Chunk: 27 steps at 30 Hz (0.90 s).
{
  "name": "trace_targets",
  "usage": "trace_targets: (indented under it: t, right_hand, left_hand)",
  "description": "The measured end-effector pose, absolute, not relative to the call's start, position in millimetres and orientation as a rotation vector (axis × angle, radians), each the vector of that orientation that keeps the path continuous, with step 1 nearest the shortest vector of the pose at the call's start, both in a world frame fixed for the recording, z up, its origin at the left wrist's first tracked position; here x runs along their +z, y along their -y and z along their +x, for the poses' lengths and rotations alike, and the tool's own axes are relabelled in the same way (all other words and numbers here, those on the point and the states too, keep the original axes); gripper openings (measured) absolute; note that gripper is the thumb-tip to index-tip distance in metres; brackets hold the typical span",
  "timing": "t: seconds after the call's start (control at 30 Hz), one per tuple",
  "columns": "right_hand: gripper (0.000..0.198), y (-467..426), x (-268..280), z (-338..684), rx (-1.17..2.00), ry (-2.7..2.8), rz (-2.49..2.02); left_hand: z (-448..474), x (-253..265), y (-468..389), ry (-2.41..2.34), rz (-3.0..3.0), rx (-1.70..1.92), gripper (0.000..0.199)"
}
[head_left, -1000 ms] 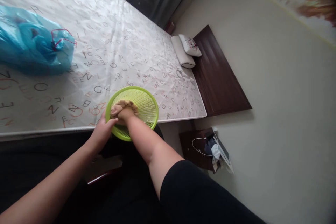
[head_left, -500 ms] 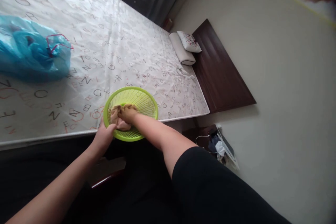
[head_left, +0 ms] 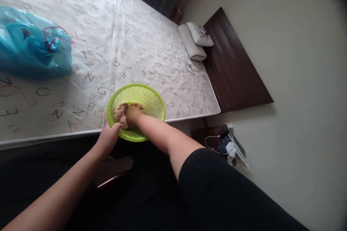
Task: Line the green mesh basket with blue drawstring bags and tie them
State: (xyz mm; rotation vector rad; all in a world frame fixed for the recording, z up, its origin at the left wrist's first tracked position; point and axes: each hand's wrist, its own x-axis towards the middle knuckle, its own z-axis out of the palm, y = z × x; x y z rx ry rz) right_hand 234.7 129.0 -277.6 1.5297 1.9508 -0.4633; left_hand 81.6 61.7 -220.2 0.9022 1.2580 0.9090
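A lime-green plastic basket (head_left: pixel 160 95) with slotted walls is tilted toward me at the near edge of the mattress. My left hand (head_left: pixel 107 135) is closed on its left rim, with the thumb on the near side. Inside the basket lies a bunched beige-pink cloth (head_left: pixel 121 112). Down in the basket, my right hand (head_left: pixel 133 114) is on the cloth, its fingers sunk among the folds and largely hidden.
The basket is at the edge of a letter-printed mattress (head_left: pixel 89 43). A blue plastic bag (head_left: pixel 29 47) with red ties rests on the left. Pillows (head_left: pixel 192 43) lie by the dark headboard (head_left: pixel 235 65). A cluttered bedside table (head_left: pixel 200 135) stands at the right.
My right hand has pushed deeper into the cloth, which has bunched differently around it. My left hand keeps its hold on the rim. The view has shifted slightly.
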Motion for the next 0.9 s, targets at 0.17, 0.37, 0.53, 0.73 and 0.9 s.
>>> trace_targets:
  t: [0.17,0.37,0.53,0.73,0.9]
  right_hand:
    - [0.072,-128.9,-272.6,230.0,-0.395,-1.903,1.456]
    - [0.072,-133.6,-277.1,231.5,-0.409,-1.903,1.424]
    - [0.073,-135.2,-284.2,232.6,-0.410,-1.909,1.440]
    - [0.077,-137.4,-290.8,233.8,-0.406,-1.905,1.449]
    - [0.078,-139.7,-292.5,234.9,-0.412,-1.884,1.449]
  left_hand:
    - [83.9,-225.7,-62.4,-1.286,0.880,0.911,0.055]
    - [82.0,-236.7,-61.9,-1.267,0.912,0.888,0.049]
    - [83.7,-225.5,-62.1,-1.253,0.946,0.914,0.050]
    - [83.3,-218.0,-63.7,-1.332,0.990,0.914,0.055]
    - [83.8,-218.0,-64.9,-1.294,0.989,0.918,0.053]
